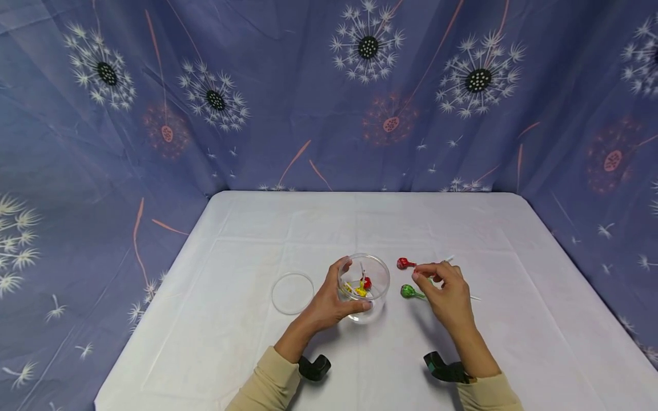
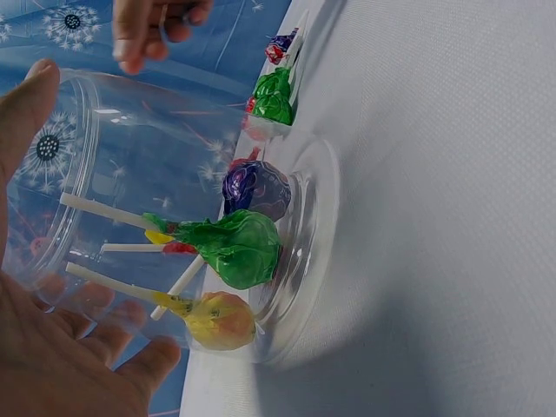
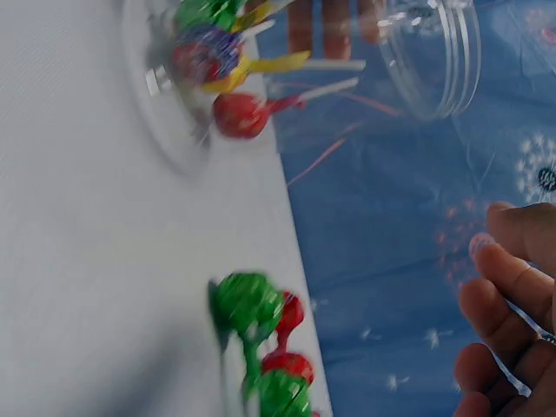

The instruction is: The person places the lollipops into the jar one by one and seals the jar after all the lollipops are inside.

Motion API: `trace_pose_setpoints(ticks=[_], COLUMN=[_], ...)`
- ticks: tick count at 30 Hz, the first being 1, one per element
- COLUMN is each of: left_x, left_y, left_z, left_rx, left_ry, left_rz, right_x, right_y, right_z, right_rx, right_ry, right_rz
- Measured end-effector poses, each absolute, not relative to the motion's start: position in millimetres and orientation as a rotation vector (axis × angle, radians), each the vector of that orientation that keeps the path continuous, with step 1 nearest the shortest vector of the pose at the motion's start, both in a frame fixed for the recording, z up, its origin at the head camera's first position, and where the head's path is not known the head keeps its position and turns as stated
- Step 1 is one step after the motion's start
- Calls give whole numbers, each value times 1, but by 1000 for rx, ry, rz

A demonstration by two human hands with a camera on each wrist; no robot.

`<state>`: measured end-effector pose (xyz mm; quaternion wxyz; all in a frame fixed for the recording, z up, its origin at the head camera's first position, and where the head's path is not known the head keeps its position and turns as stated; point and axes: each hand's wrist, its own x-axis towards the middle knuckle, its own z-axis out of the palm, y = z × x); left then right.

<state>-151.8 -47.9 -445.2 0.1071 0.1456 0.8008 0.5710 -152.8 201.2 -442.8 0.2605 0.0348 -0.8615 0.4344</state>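
Note:
My left hand [image 1: 329,302] grips a clear round jar [image 1: 381,292] around its side, thumb toward the near side of the rim. Inside lie several wrapped lollipops; the left wrist view shows a green one [image 2: 243,250], a purple one [image 2: 254,189] and a yellow one [image 2: 219,321], sticks pointing toward the mouth. To the jar's right, my right hand [image 1: 452,297] hovers above the table with fingers loosely bent; nothing shows between thumb and forefinger in the right wrist view. Under and beside it are a red lollipop [image 1: 403,263] and a green lollipop [image 1: 408,291], partly covered by the hand.
A clear round lid [image 1: 273,294] lies flat left of the jar. White cloth [image 1: 231,331] covers the table, and a blue dandelion-print curtain [image 1: 288,85] stands behind and at both sides. Dark wrist cameras [image 1: 315,368] hang beneath the wrists.

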Motion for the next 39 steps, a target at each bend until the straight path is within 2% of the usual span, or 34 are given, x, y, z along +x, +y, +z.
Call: trace_pose_setpoints(ticks=[7,22,33,39], left_x=[-142,-142,-156,-157], left_y=[-49,-48,-49,-49], left_z=[-421,-422,-455,-458], left_rx=[433,419,420,425], left_ry=[2332,2330,2369,2363], left_rz=[1687,1698,1681,1694], right_x=[-148,-146,-148,-147], right_y=[215,229,230,232], right_z=[-459,-478,-486,-489], right_rx=[-2,-92,-131,-123], right_ry=[-2472,-2700,-2798,-2837], right_rz=[1084,1012,1026,1008])
